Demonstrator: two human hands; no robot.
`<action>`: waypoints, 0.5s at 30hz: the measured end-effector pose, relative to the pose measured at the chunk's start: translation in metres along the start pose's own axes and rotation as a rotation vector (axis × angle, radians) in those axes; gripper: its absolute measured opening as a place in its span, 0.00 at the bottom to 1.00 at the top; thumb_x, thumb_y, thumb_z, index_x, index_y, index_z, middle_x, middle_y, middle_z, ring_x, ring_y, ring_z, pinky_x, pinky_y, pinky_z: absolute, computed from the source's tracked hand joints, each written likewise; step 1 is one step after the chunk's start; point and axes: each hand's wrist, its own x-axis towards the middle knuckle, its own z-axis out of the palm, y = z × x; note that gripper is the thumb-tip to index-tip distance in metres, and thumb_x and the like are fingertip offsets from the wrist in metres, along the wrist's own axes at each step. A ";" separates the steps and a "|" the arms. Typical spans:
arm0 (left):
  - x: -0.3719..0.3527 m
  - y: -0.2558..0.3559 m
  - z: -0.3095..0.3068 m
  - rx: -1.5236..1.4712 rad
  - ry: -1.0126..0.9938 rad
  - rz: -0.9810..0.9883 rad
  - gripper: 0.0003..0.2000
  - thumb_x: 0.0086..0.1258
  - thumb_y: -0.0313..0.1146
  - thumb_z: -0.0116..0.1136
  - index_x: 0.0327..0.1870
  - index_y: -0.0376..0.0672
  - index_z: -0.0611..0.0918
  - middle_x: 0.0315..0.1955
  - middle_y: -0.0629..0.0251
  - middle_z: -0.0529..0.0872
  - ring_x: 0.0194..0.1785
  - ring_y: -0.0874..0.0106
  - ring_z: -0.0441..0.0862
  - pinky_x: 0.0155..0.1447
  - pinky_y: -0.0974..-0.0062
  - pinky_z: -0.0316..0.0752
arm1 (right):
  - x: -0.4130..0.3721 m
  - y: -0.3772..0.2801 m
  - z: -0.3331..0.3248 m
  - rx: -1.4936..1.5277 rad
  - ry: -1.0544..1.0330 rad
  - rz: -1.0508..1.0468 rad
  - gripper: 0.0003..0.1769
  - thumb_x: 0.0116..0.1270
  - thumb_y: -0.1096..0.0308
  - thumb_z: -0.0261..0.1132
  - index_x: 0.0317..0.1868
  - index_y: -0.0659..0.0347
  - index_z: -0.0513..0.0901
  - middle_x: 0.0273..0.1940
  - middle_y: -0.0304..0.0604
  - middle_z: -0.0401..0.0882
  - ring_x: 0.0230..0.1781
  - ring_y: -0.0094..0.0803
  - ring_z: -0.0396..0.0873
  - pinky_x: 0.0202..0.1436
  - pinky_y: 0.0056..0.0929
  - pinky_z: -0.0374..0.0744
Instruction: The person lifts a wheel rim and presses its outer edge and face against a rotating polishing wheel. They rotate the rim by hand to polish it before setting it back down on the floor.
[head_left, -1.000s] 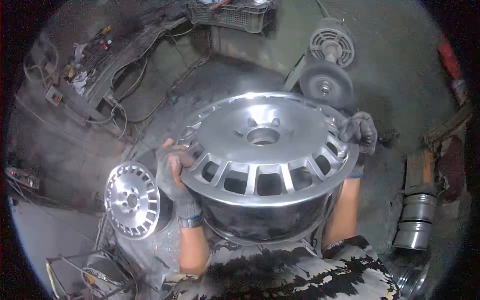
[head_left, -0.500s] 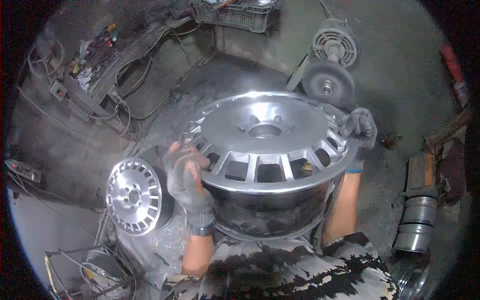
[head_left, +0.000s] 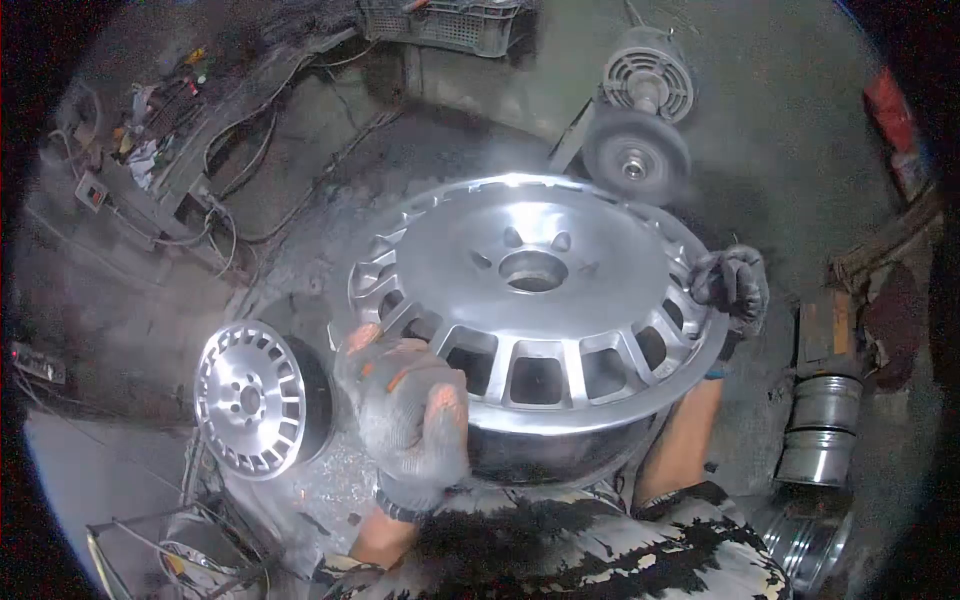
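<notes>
A large silver alloy wheel (head_left: pixel 535 312) fills the middle of the head view, its slotted face turned up and tilted toward me. My left hand (head_left: pixel 412 415), in a grey glove with worn orange-stained fingertips, is closed on its near left edge. At the far right edge, my right hand (head_left: pixel 735 285), in a darker glove, is curled closed around the lip. The wheel's back edge is close to a round buffing wheel (head_left: pixel 637 160), which looks blurred. Contact between the two cannot be told. Some fingers are hidden by the wheel.
An electric motor (head_left: pixel 648 78) carries the buffing wheel. A second slotted wheel (head_left: pixel 250 400) leans at the left. Metal barrels (head_left: pixel 820 430) are stacked at the right. A plastic crate (head_left: pixel 450 25) stands at the back, and cables (head_left: pixel 240 160) run along the left.
The alloy wheel has come nearer me and tipped so more of its face shows. My left hand has moved right with its near edge; my right hand has dropped slightly. The camera view has shifted.
</notes>
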 end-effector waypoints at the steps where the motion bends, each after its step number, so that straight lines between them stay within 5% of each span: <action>1: 0.002 0.002 -0.002 0.043 -0.024 0.002 0.05 0.66 0.32 0.62 0.33 0.41 0.86 0.35 0.60 0.84 0.49 0.55 0.77 0.70 0.49 0.66 | 0.002 0.002 0.001 0.005 0.000 0.013 0.18 0.80 0.58 0.61 0.52 0.67 0.75 0.36 0.53 0.85 0.26 0.31 0.79 0.33 0.29 0.79; 8: 0.019 0.020 -0.003 0.242 -0.098 -0.086 0.08 0.70 0.32 0.61 0.32 0.37 0.86 0.35 0.54 0.84 0.53 0.52 0.78 0.72 0.49 0.65 | 0.023 0.032 0.011 -0.042 0.031 -0.012 0.18 0.79 0.59 0.62 0.52 0.68 0.75 0.32 0.42 0.83 0.24 0.22 0.75 0.32 0.24 0.76; 15: 0.021 0.009 0.000 0.181 -0.070 -0.126 0.10 0.71 0.32 0.59 0.30 0.39 0.87 0.30 0.58 0.84 0.43 0.56 0.80 0.72 0.51 0.64 | 0.041 0.059 0.019 0.011 -0.036 0.026 0.17 0.82 0.59 0.57 0.50 0.68 0.76 0.25 0.30 0.63 0.25 0.19 0.65 0.37 0.22 0.75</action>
